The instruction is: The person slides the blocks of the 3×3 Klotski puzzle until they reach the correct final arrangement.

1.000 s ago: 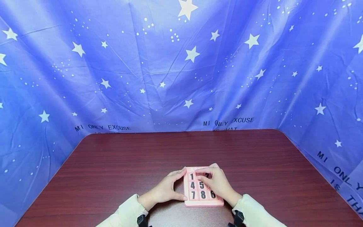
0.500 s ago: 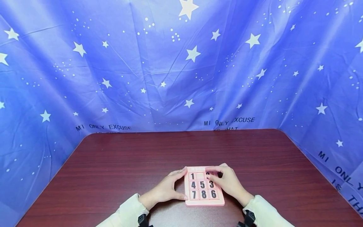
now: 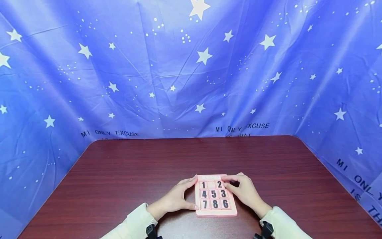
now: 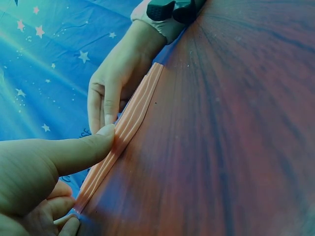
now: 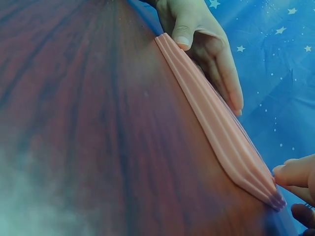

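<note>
A pink sliding number puzzle (image 3: pixel 216 213) lies flat on the table, its tiles showing 1, a gap, 2 on top, then 4, 5, 3, then 7, 8, 6. My left hand (image 3: pixel 173 198) grips its left side, thumb near the lower corner and fingers at the upper corner. At the upper right edge is my right hand (image 3: pixel 246 192), index finger and thumb touching beside the 2 tile (image 3: pixel 219 184). In the left wrist view the left thumb (image 4: pixel 91 151) presses the edge of the puzzle (image 4: pixel 135 115). The right wrist view shows the puzzle's ridged pink side (image 5: pixel 216 128).
The dark red wooden table (image 3: pixel 119 166) has rounded far corners. A blue curtain (image 3: pixel 167 66) with white stars and printed words surrounds its far side and flanks. Each wrist carries a black camera mount (image 3: pixel 267 229).
My right hand has drawn back rightwards from over the middle of the puzzle to its right edge, uncovering the gap and the 2, 3 and 6 tiles. My left hand keeps its grip.
</note>
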Available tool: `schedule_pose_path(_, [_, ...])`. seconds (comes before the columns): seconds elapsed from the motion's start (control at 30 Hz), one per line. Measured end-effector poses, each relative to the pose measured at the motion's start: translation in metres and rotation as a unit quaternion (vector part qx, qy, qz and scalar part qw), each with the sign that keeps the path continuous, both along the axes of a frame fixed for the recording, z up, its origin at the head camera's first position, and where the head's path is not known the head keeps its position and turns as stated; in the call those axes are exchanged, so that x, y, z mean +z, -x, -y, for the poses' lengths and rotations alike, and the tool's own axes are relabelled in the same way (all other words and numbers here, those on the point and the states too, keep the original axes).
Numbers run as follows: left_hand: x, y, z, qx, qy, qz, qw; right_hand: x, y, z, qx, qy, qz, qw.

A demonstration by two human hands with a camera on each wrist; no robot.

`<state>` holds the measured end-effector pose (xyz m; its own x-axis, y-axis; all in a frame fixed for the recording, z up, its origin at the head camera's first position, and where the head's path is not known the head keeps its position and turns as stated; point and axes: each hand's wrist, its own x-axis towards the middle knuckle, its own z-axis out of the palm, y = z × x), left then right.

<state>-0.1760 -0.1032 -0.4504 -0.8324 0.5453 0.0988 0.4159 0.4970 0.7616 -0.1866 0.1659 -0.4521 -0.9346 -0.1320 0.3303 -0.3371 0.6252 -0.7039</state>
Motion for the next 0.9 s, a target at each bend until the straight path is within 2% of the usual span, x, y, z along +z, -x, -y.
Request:
schedule_pose_path(0.33, [0.0,0.0,0.0,-0.001,-0.001,0.0,1.0,-0.005,-0.001,-0.003,0.0,0.002,-0.028,1.0])
schedule_pose_path(0.73, [0.0,0.0,0.0,0.0,-0.007,0.004,1.0,-0.005,-0.002,0.009,0.001,0.03,0.0,1.0])
schedule_pose_path(0.9, [0.0,0.0,0.0,-0.001,-0.006,0.004,1.0,-0.006,-0.001,0.014,0.008,0.026,-0.004,1.0])
